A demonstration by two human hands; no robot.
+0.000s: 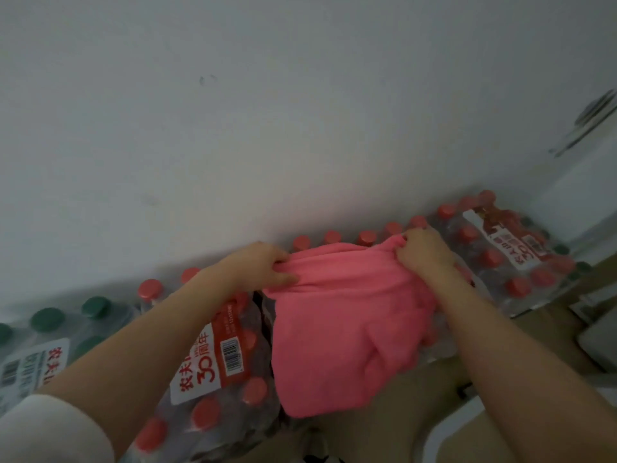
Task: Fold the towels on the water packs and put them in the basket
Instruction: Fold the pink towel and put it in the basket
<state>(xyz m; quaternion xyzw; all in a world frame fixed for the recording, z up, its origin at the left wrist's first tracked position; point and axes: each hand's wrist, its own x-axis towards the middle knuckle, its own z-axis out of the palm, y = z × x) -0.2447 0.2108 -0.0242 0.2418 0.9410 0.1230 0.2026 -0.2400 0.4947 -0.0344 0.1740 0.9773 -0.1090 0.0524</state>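
Our left hand [263,262] and right hand [422,248] each pinch, fingers curled, a far corner of the soft pink cloth towel [347,325], which drapes over the shrink-wrapped red-capped water bottle packs [213,362] by the white wall [267,111].

Left hand [267,264] and right hand [422,247] pinch the pink towel's [344,325] far corners over red-capped water packs [213,369]

Plain pale wall [267,111] fills far and upper view, faint scuff marks at upper left. Tan floor [417,396] near right. Blurred vent-like fixture [597,111] far right. Light dim, even.
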